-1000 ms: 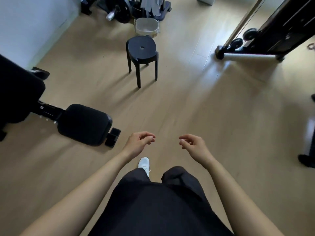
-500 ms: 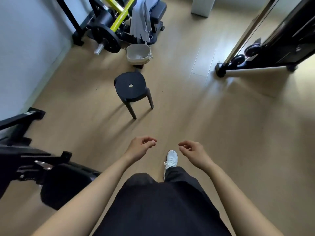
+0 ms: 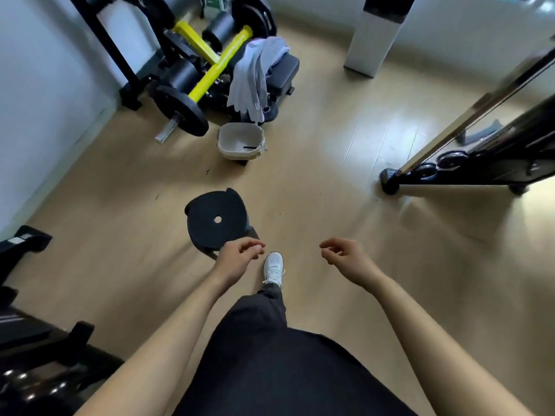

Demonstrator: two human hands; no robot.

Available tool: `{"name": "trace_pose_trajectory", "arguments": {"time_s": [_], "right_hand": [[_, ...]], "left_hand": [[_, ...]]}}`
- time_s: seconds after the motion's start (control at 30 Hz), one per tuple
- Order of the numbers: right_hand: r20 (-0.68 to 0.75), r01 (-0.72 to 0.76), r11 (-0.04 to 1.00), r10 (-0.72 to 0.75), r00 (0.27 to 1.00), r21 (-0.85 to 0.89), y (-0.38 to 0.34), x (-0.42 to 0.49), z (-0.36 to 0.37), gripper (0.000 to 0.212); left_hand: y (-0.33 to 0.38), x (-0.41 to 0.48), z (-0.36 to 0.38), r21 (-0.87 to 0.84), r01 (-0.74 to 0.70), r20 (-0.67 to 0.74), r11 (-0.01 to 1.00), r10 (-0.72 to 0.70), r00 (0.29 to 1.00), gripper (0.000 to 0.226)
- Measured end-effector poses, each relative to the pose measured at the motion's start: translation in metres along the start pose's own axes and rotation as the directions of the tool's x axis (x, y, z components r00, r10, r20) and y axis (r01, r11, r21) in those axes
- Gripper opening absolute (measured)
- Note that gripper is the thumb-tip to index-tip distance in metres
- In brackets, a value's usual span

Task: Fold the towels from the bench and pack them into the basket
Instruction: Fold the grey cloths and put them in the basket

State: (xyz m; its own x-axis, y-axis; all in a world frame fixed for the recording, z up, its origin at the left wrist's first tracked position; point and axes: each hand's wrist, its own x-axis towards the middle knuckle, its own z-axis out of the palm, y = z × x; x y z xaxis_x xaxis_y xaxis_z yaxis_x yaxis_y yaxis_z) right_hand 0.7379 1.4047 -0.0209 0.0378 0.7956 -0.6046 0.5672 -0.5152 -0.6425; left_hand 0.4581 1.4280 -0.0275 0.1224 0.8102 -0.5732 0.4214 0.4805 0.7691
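Head view: left hand (image 3: 237,261), right hand (image 3: 345,259) loosely curled, empty; stool (image 3: 207,228), basket (image 3: 237,153), towels (image 3: 250,78) nearer than earlier.

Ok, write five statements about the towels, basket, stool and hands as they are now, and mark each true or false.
1. The towels hang over the bench. True.
2. The basket stands on the floor just in front of the bench. True.
3. Folded towels fill the basket. False: no towel shows inside it.
4. The left hand grips a towel. False: it holds nothing, and neither does the right hand; the fingers of both hands are loosely curled.
5. The stool stands upright on the floor between the person and the basket. True.
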Motion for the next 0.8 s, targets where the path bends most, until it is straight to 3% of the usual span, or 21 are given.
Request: {"name": "trace_pose_trajectory", "arguments": {"time_s": [0.2,0.57,0.8], "right_hand": [[0.001,-0.001,0.999,0.001,1.000,-0.046,-0.080,0.096,-0.058,0.023],[0.004,0.025,0.996,-0.024,1.000,-0.083,-0.188,0.303,-0.163,0.019],[0.133,0.128,0.982,-0.109,0.985,-0.142,-0.263,0.465,-0.222,0.019]], "left_hand": [[0.075,0.125,-0.038,-0.050,0.012,0.029,0.999,-0.011,1.000,0.019],[0.187,0.333,-0.105,-0.098,0.004,-0.062,0.995,-0.010,0.998,0.018],[0.257,0.449,-0.126,-0.120,0.119,-0.106,0.986,-0.132,0.986,0.017]]}}
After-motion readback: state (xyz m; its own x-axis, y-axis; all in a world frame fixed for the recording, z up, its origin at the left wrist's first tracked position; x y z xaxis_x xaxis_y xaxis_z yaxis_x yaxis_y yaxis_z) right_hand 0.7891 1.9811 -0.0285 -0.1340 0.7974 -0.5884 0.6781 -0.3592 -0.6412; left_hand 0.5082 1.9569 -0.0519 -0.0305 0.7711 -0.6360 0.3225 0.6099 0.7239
